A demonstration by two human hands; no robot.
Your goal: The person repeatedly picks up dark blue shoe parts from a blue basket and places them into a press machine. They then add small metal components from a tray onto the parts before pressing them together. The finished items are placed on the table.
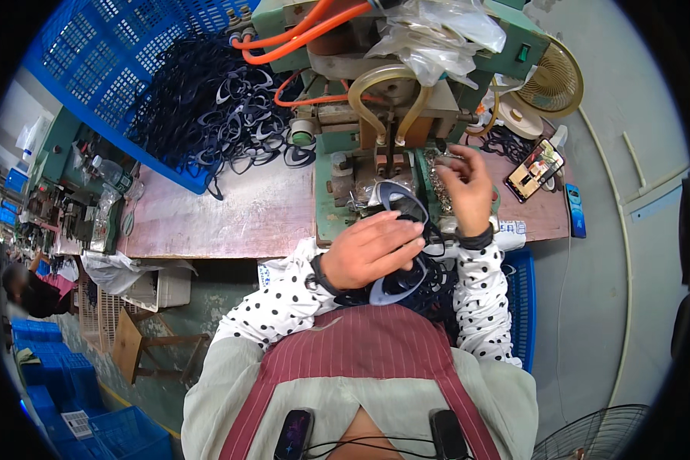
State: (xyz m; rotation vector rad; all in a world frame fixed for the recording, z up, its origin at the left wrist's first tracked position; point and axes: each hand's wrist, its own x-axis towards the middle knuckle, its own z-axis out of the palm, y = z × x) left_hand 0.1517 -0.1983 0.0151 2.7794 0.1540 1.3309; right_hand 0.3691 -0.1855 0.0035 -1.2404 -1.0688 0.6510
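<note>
My left hand (376, 249) reaches across in front of the green press (333, 211), its fingers held together over a dark strap with a pale-edged oval loop (392, 190). The loop stands out above the fingertips; the thumb and the grip itself are hidden beneath. Another pale curved piece (399, 294) lies below this hand, among dark straps near my lap. My right hand (470, 192) is over a green tray of small metal parts (441, 188) beside the press head. Its fingers are bent and apart, with nothing visible between them.
A blue basket (92, 88) heaped with dark straps (207, 103) stands at the left on the worn table (230, 222). Orange hoses (307, 34) loop above. A lit phone (534, 170) and a blue phone-like device (576, 211) lie at the right. Another blue crate (523, 303) sits beside my right arm.
</note>
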